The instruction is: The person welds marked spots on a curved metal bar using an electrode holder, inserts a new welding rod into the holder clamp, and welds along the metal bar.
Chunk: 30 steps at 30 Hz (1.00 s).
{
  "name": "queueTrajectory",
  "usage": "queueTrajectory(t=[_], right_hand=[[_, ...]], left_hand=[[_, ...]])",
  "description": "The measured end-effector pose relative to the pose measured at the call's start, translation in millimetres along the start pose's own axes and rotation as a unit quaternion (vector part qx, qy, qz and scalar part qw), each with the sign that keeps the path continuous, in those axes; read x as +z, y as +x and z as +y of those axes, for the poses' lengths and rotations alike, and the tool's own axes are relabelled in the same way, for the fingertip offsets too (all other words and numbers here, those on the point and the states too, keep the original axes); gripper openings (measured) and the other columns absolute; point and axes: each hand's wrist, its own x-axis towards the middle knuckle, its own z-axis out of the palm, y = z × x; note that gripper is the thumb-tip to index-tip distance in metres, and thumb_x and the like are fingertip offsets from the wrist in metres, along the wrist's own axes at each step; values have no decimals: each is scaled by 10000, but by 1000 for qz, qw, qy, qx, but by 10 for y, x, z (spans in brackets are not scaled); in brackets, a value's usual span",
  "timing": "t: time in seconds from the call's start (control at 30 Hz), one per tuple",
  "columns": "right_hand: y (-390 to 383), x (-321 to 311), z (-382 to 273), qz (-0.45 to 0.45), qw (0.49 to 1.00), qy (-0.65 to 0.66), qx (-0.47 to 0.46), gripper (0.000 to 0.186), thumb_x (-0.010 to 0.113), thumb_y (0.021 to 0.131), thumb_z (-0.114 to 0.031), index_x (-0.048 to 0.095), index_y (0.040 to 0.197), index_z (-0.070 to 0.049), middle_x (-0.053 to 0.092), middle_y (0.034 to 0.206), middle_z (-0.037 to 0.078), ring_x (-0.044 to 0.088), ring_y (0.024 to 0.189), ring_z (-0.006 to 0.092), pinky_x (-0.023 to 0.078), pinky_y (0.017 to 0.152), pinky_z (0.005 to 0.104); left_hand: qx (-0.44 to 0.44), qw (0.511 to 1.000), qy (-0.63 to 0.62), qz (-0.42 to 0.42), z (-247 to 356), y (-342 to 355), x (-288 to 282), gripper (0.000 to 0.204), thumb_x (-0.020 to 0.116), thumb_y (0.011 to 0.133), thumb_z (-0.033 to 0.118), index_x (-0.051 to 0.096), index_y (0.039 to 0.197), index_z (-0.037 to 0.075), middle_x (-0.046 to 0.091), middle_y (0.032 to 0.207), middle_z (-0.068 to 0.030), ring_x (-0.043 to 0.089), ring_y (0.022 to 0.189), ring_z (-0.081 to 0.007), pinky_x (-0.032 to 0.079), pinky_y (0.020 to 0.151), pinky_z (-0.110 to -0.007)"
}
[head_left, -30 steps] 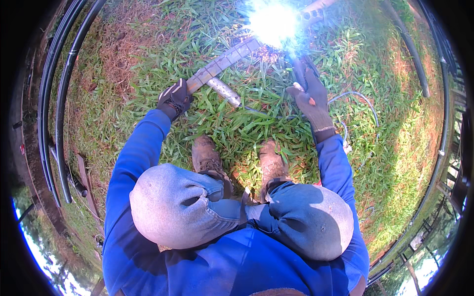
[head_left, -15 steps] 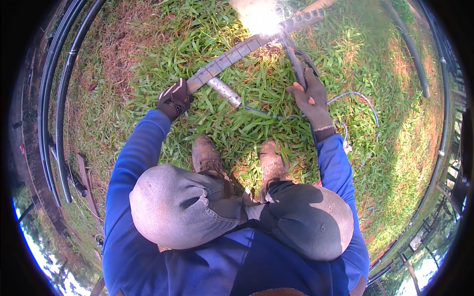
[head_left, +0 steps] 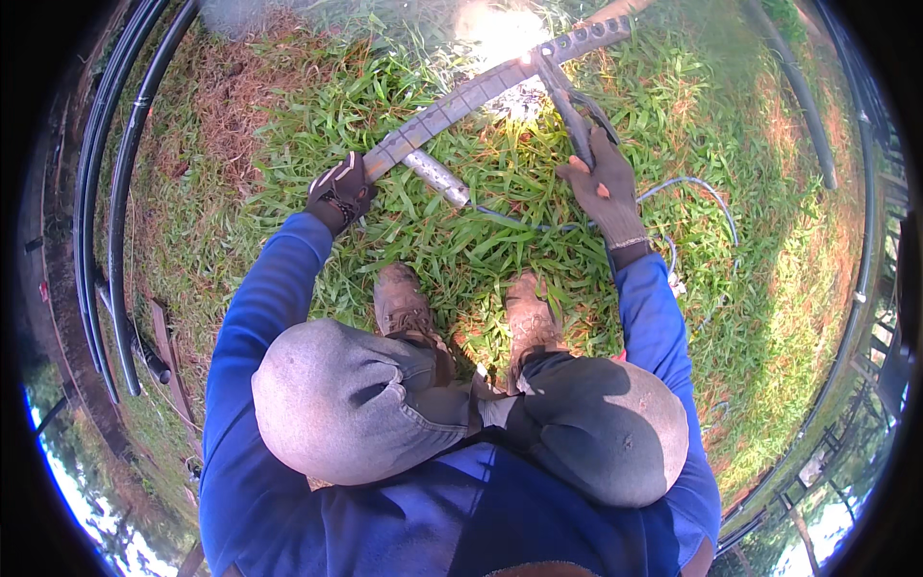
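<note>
A long flat metal bar (head_left: 452, 111) lies slantwise over the grass, with marked lines across it and a row of round holes toward its far right end. Its near left end is in my gloved left hand (head_left: 340, 190), fingers closed round it. My gloved right hand (head_left: 604, 188) grips a dark hand-held welding tool (head_left: 572, 115) with a lever; its exact kind is unclear. The tool's tip meets the bar beside a glowing spot (head_left: 526, 58). A silver speckled tube (head_left: 437, 179) sits at the bar's near side; whether it is joined there is unclear.
A grey-blue cable (head_left: 697, 183) curls through the grass by my right wrist. Dark pipes (head_left: 130, 183) stand at the far left, and another pipe (head_left: 798, 101) lies at the upper right. My boots (head_left: 534, 313) are on the grass. Whitish smoke hangs at the top.
The large white flare above the bar has shrunk and dimmed, and light shows brighter beneath the bar. Smoke has appeared at the upper left. The tool's tip has shifted slightly left; my left hand stays put.
</note>
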Motion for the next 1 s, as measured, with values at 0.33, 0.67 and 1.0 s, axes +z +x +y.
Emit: queueTrajectory(t=[0.33,0.67,1.0], right_hand=[[-21,-32,-56,-4,1000,3,17,743,986,879,-257,622,1471,5,754,1217,257,791,1049,409,626,905,523],[4,32,11,-2,999,23,32,714,963,887,-234,619,1464,9,759,1239,281,774,1069,482,621,900,554],[52,31,3,-8,1000,-11,9,626,990,866,-254,612,1311,-30,754,1191,278,748,1054,519,600,886,582]], left_hand=[[-17,1000,-1,-18,57,-22,-69,482,812,1009,373,557,1245,39,798,1145,-260,770,1108,-514,607,945,-605],[-4,1000,-10,-9,47,-39,-68,501,839,995,362,542,1237,39,793,1108,-268,769,1089,-525,606,916,-617],[3,1000,-10,-2,29,-44,-56,483,840,997,345,543,1225,39,786,1096,-267,766,1062,-529,602,898,-615]])
